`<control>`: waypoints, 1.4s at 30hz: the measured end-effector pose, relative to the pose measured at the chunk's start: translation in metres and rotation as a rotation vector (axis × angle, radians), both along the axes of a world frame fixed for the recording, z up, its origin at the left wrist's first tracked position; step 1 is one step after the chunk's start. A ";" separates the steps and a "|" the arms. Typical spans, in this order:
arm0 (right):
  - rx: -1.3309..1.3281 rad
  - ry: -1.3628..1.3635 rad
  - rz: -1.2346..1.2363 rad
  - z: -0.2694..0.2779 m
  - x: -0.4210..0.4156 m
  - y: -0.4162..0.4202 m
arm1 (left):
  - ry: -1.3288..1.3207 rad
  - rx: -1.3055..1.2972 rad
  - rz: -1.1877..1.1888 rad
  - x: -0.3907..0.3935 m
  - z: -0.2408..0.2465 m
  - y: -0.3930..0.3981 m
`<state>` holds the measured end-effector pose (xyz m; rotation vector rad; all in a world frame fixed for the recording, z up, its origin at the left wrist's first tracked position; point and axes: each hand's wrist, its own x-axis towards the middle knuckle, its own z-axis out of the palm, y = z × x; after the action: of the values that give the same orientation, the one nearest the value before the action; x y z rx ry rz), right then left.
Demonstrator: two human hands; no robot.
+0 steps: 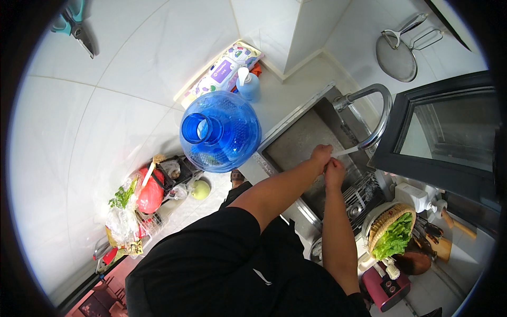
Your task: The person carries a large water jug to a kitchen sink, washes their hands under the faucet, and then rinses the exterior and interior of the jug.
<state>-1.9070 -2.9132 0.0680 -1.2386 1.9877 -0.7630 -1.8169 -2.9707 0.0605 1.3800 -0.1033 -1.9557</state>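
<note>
Both of my hands are over the stainless steel sink (295, 136), close together beneath the curved chrome faucet (382, 126). Water (344, 151) runs from its spout onto them. My left hand (321, 155) is bent at the wrist, its fingers at the stream. Just below it, my right hand (335, 173) has curled fingers and nearly touches the left. Whether anything small lies between the hands is hidden. A wire dish rack (362, 194) sits at the sink's right end, beside my right forearm.
A large blue water jug (220, 132) stands left of the sink, near a pump bottle (248, 85) and a wipes pack (223, 71). A dark-framed window (435, 123) juts in at right. Lettuce (394, 237) fills a woven basket (374, 232). Bagged produce (150, 194) lies at left.
</note>
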 end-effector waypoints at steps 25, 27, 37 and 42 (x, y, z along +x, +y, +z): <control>0.150 0.031 -0.189 -0.042 0.020 -0.062 | -0.092 -0.010 -0.093 0.014 0.033 0.017; 0.033 0.061 -0.055 -0.014 0.033 -0.065 | -0.034 0.063 -0.021 0.020 0.029 0.016; 0.223 -1.337 -0.669 0.014 0.017 -0.027 | -0.014 0.143 -0.352 -0.017 0.008 -0.011; 0.104 -1.399 -0.480 0.021 0.026 -0.007 | -0.693 -0.305 -0.585 -0.022 -0.058 -0.022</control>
<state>-1.8813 -2.9207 0.0894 0.0411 1.0447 -1.2404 -1.8393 -2.9923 0.0026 1.8839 -1.1894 -1.6799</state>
